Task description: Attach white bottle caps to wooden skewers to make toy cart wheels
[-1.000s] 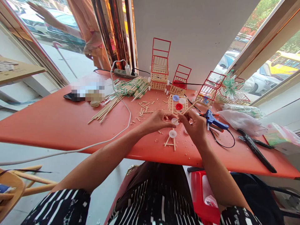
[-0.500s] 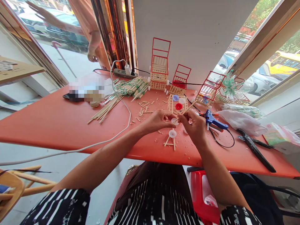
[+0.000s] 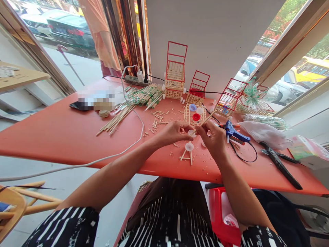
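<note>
My left hand (image 3: 177,132) is closed, thumb and fingers pinching the rim of a small whitish plastic cap (image 3: 191,133). My right hand (image 3: 213,137) grips a thin wooden stick (image 3: 207,119), its lower end at the cap. Whether stick and cap are joined cannot be made out. Just below, a second translucent cap (image 3: 189,147) sits on a small frame of sticks (image 3: 186,158) on the table. Beyond my hands is a stick-built crate (image 3: 187,111) bearing a blue cap (image 3: 192,107), a white cap (image 3: 199,110) and a red cap (image 3: 196,117).
A blue glue gun (image 3: 235,132) lies right of my right hand, near black-handled cutters (image 3: 281,164). Bundled sticks (image 3: 144,96) and cut pieces cover the orange table (image 3: 51,137) left of centre. A white cable (image 3: 140,137) crosses it. Stick carts (image 3: 174,77) stand behind.
Both my hands keep the same position with the cap and stick. Outside the window, a person in orange has lowered an outstretched arm.
</note>
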`<state>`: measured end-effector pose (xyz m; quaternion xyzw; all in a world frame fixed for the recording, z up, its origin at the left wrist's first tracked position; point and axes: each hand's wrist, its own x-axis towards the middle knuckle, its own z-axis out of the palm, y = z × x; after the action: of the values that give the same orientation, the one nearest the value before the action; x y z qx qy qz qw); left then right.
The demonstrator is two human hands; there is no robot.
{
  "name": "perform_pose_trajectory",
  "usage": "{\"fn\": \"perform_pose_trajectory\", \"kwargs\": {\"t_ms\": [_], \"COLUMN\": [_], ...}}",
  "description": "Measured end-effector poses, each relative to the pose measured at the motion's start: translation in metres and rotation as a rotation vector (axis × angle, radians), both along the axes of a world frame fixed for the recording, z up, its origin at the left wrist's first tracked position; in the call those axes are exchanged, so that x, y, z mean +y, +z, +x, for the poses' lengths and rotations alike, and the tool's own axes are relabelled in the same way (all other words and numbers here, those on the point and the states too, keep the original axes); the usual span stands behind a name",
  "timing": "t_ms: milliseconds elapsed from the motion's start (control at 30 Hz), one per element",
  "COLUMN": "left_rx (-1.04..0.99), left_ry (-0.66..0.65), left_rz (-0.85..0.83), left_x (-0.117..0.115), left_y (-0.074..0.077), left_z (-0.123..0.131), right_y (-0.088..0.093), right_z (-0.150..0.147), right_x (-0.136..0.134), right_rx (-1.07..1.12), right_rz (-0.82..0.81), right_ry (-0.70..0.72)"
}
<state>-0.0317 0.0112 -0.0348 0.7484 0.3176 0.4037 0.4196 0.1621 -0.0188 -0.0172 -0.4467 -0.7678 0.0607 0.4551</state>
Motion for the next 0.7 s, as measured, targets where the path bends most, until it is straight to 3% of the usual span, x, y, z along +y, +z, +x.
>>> {"fn": "perform_pose_trajectory", "kwargs": {"t_ms": [700], "left_rx": [-0.009], "left_ry": [-0.005], "left_rz": [-0.041], "left_x": [-0.0034], "left_y": [0.0059], "left_z": [0.0003], "right_y": [0.0026], "right_z": [-0.0010], "right_x": [-0.0013], "right_rx": [-0.001], "right_rz": [-0.020], "right_ry": [-0.013]}}
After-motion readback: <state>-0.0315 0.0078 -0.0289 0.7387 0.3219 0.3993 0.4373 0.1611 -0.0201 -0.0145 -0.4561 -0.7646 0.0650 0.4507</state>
